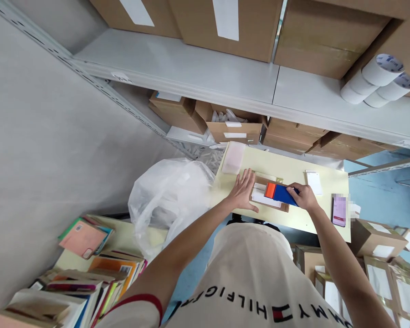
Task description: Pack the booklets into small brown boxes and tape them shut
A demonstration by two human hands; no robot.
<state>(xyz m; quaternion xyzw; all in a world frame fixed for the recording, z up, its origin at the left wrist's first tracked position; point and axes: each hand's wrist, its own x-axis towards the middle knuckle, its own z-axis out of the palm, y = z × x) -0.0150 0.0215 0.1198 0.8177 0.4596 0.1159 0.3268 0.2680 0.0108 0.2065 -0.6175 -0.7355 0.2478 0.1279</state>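
Observation:
A small brown cardboard box [284, 207] with white labels lies on the pale yellow table [287, 165] in front of me. My left hand [242, 193] rests at the box's left end with its fingers spread. My right hand [303, 196] is closed on the right end of a flat blue tool with an orange tip [283, 194]. The tool lies across the top of the box, its orange end pointing left over the labels. Its exact kind I cannot make out.
White paper [314, 182] and a phone [339, 210] lie at the table's right. A pinkish sheet [234, 157] is at its back left. A plastic bag [167, 196] stands left, above books [99, 278]. Shelves [191, 57] with cartons and tape rolls [379, 75] rise ahead; cartons [376, 237] stand right.

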